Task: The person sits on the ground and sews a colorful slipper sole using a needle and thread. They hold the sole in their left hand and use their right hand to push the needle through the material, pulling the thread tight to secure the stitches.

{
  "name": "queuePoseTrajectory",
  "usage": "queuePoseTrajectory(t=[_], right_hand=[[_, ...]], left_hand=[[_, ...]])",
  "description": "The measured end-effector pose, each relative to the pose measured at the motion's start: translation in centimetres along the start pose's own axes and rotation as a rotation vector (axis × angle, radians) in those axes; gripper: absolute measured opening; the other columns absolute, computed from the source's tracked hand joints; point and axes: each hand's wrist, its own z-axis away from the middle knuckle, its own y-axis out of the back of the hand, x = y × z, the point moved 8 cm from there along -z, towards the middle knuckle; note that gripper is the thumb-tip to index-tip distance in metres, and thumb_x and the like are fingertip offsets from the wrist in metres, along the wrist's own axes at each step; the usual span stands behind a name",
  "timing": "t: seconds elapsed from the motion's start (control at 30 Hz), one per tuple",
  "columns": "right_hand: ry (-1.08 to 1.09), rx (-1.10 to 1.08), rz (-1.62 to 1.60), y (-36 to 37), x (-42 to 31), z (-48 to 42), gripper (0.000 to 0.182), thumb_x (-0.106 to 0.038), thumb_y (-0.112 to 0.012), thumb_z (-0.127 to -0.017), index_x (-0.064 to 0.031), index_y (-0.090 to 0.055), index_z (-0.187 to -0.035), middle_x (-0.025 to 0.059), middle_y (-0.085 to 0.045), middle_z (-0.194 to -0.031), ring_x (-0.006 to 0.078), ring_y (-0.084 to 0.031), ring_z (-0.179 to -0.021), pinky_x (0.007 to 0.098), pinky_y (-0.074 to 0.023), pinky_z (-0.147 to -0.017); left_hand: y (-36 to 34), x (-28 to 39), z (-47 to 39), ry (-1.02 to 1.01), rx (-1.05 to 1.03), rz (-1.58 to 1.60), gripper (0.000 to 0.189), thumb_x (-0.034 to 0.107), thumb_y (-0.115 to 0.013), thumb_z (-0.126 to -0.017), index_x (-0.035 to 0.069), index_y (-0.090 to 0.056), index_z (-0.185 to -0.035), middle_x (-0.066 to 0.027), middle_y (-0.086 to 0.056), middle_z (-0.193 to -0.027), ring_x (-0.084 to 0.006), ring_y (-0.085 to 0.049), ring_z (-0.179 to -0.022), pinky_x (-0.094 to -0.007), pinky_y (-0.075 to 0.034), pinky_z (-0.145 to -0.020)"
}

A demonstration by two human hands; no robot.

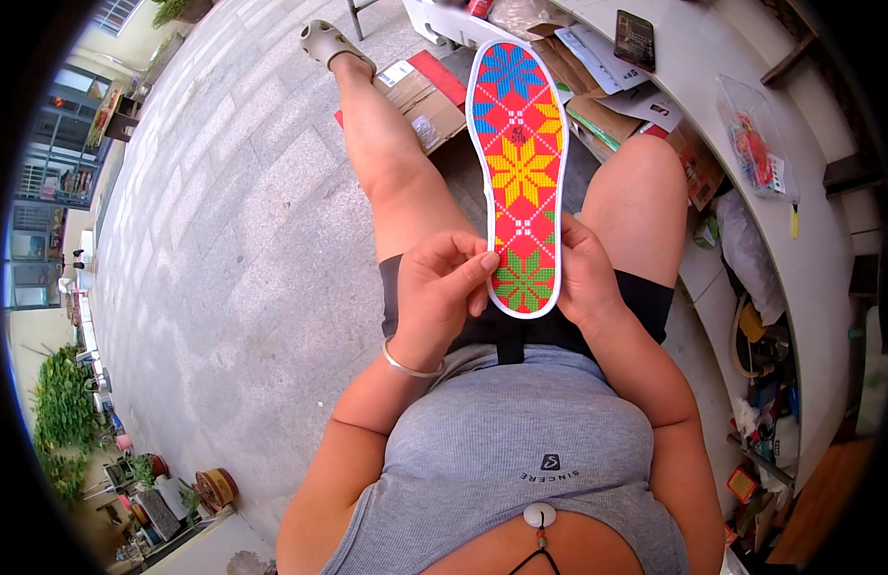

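Observation:
An embroidered shoe insole (524,172) stands lengthwise before me, its heel end towards my body. White binding edges a red ground with cross-stitched blue, yellow and green flower shapes; small printed marks sit near its middle. My left hand (444,287) pinches the left edge near the heel between thumb and fingers. On the opposite edge, my right hand (586,269) holds the insole from the side, its fingers partly hidden behind it. I cannot see a needle or thread in either hand.
On the right, a pale counter (692,61) carries a phone (635,40) and a clear plastic bag (756,154) of coloured thread. Cardboard boxes (426,100) lie beyond my knees. Shelves under the counter hold bags and clutter. Potted plants (215,489) stand along the paved yard's left side.

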Motion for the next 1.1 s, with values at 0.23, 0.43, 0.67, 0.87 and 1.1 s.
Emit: queuePoseTrajectory(t=[0.23, 0.43, 0.67, 0.87, 1.1], right_hand=[[0.205, -0.128, 0.28, -2.5, -1.2, 0.5, 0.011, 0.0, -0.062, -0.085, 0.0009, -0.06, -0.096, 0.0051, -0.064, -0.089, 0.0103, -0.062, -0.08, 0.0228, -0.0509, -0.071], [0.8, -0.119, 0.915, -6.5, -4.7, 3.2, 0.012, 0.006, -0.063, -0.076, -0.0007, -0.056, -0.083, 0.0096, -0.059, -0.081, 0.0148, -0.058, -0.061, 0.024, -0.0475, -0.053], [0.954, -0.13, 0.939, -7.7, -5.5, 4.4, 0.016, 0.008, -0.061, -0.069, -0.0025, -0.051, -0.078, 0.0103, -0.058, -0.081, 0.0189, -0.053, -0.058, 0.0275, -0.0445, -0.051], [0.934, -0.154, 0.959, -7.4, -5.7, 4.7, 0.014, 0.009, -0.059, -0.072, -0.0006, -0.052, -0.079, 0.0114, -0.057, -0.08, 0.0183, -0.057, -0.069, 0.0265, -0.047, -0.063], [0.983, -0.156, 0.964, -7.8, -6.0, 5.0, 0.015, 0.009, -0.059, -0.07, -0.0011, -0.052, -0.078, 0.0107, -0.056, -0.079, 0.0184, -0.055, -0.065, 0.0266, -0.045, -0.058]], left_hand=[[-0.5, -3.9, -1.1, 0.212, -0.26, 0.494, 0.01, 0.008, -0.054, -0.091, 0.003, -0.056, -0.099, -0.0022, -0.055, -0.071, -0.0055, -0.042, -0.05, -0.0212, -0.037, -0.053], [-0.1, -5.4, -0.8, 0.31, -0.101, 0.455, 0.017, 0.023, -0.059, -0.088, 0.008, -0.052, -0.086, -0.0036, -0.052, -0.067, -0.0153, -0.052, -0.056, -0.0269, -0.047, -0.054], [2.1, -8.8, -1.9, 0.179, -0.078, 0.587, 0.032, 0.031, -0.049, -0.094, 0.007, -0.043, -0.074, -0.0048, -0.044, -0.058, -0.0164, -0.049, -0.05, -0.0258, -0.044, -0.04], [-1.4, -5.8, -1.3, 0.219, -0.395, 1.002, 0.05, 0.051, -0.047, -0.089, 0.005, -0.042, -0.07, -0.01, -0.048, -0.058, -0.0235, -0.047, -0.044, -0.0303, -0.043, -0.036], [-2.8, -5.0, -1.5, 0.234, -0.547, 1.17, 0.069, 0.071, -0.047, -0.077, 0.002, -0.046, -0.067, -0.0126, -0.051, -0.058, -0.03, -0.055, -0.049, -0.0364, -0.048, -0.038]])
